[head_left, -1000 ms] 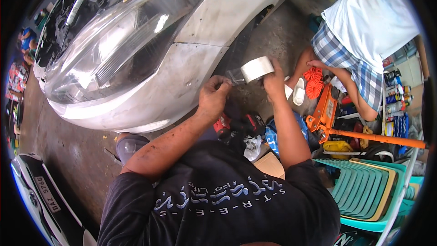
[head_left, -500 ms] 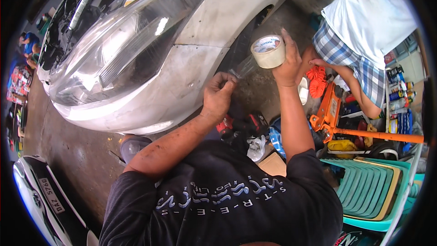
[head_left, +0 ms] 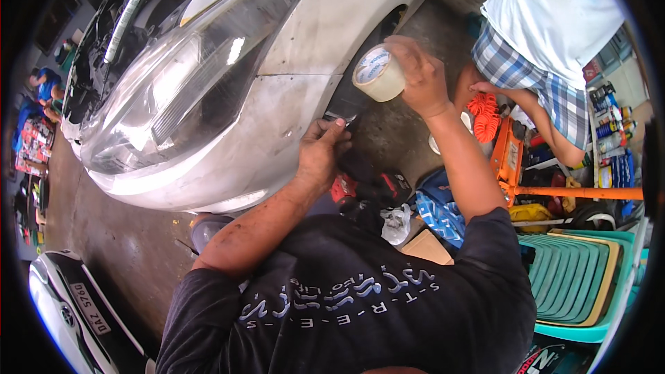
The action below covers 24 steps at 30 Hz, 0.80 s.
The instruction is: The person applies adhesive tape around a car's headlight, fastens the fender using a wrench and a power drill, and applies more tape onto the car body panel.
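A wide roll of clear packing tape (head_left: 385, 87) is gripped from its right side by my right hand (head_left: 424, 82), the fingers curled over the rim. My left hand (head_left: 323, 151) is lower and to the left, thumb and fingers pinched on the loose end of the tape. A clear strip (head_left: 346, 102) runs between the roll and that pinch, hard to see against the dark background. Both hands are in front of a white car's fender (head_left: 294, 76), beside its large headlight (head_left: 201, 76). Neither hand visibly touches the car.
At the right, a person in plaid shorts (head_left: 512, 62) is near an orange floor jack (head_left: 509, 156) and coiled orange hose (head_left: 483, 116). Stacked green stools (head_left: 571, 280), red-black power tools (head_left: 343, 188) and a plastic bag (head_left: 395, 224) surround me. Another car (head_left: 80, 312) stands lower left.
My right hand has moved left with the tape roll and now curls over its top, nearer the fender. My left hand has shifted slightly left and down, still pinching the tape end.
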Each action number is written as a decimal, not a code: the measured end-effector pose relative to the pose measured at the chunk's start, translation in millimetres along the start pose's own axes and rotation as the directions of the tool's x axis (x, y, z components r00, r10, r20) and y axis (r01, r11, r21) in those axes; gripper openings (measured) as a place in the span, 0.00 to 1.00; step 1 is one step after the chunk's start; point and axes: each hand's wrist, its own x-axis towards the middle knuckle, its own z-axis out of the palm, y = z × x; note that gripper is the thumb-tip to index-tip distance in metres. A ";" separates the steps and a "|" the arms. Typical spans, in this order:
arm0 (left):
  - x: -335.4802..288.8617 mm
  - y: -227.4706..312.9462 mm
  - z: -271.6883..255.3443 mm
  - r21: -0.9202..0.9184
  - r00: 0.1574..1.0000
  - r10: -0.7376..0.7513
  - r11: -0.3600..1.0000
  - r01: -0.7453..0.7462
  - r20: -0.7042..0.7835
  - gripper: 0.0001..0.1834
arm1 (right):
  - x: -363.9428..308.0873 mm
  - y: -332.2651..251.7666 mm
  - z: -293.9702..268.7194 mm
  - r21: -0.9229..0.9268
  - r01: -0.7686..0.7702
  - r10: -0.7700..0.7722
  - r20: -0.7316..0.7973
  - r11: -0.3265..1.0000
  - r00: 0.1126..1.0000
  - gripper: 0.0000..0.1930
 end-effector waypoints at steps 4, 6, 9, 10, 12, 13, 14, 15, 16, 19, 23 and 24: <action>8.5 -7.6 -8.6 0.026 0.987 0.014 1.000 -0.010 -0.159 0.11 | -0.7 -6.2 20.2 -0.080 0.126 -0.113 0.151 0.989 0.982 0.21; 11.5 -11.0 -11.6 0.062 0.978 0.051 0.997 -0.039 -0.202 0.12 | -0.2 -10.0 32.4 -0.117 0.268 -0.239 0.219 0.956 0.946 0.24; 10.0 -18.4 -7.7 0.108 0.954 0.094 0.992 -0.065 -0.284 0.12 | -2.0 -13.5 39.8 -0.088 0.239 -0.224 0.152 0.967 0.963 0.24; 9.5 -17.9 -8.5 0.104 0.952 0.095 0.992 -0.068 -0.290 0.12 | -2.0 -13.9 41.6 -0.080 0.221 -0.211 0.119 0.972 0.970 0.24; 7.4 -16.0 -7.3 0.111 0.948 0.089 0.992 -0.058 -0.305 0.12 | 2.2 -12.0 42.4 -0.082 0.266 -0.256 0.115 0.960 0.960 0.24; 5.5 -15.7 -6.7 0.109 0.947 0.089 0.992 -0.057 -0.309 0.12 | 4.1 -11.0 42.9 -0.087 0.308 -0.298 0.110 0.948 0.948 0.24; 2.3 -13.4 -4.5 0.135 0.955 0.051 0.991 -0.011 -0.292 0.12 | 5.9 -11.4 43.1 -0.085 0.307 -0.297 0.111 0.948 0.948 0.24; -1.3 -11.3 -2.3 0.162 0.961 0.012 0.986 0.035 -0.277 0.12 | 7.5 -11.9 43.4 -0.068 0.321 -0.312 0.116 0.945 0.943 0.24; -6.6 -10.0 -0.5 0.163 0.961 0.010 0.986 0.037 -0.278 0.12 | 8.9 -12.1 43.3 -0.051 0.334 -0.326 0.121 0.941 0.938 0.25; -25.6 -9.6 -0.8 0.376 0.997 0.048 0.926 -0.020 -0.065 0.12 | 10.2 -9.6 41.4 -0.053 0.347 -0.337 0.136 0.936 0.931 0.25; -36.2 11.9 -6.6 0.811 0.846 0.290 0.265 -0.521 0.448 0.15 | 9.3 -7.5 31.0 -0.034 0.346 -0.340 0.126 0.937 0.932 0.25; -40.6 21.6 -10.9 0.729 0.696 0.216 -0.209 -0.652 0.685 0.17 | 11.8 -9.3 28.6 -0.042 0.342 -0.334 0.133 0.939 0.933 0.25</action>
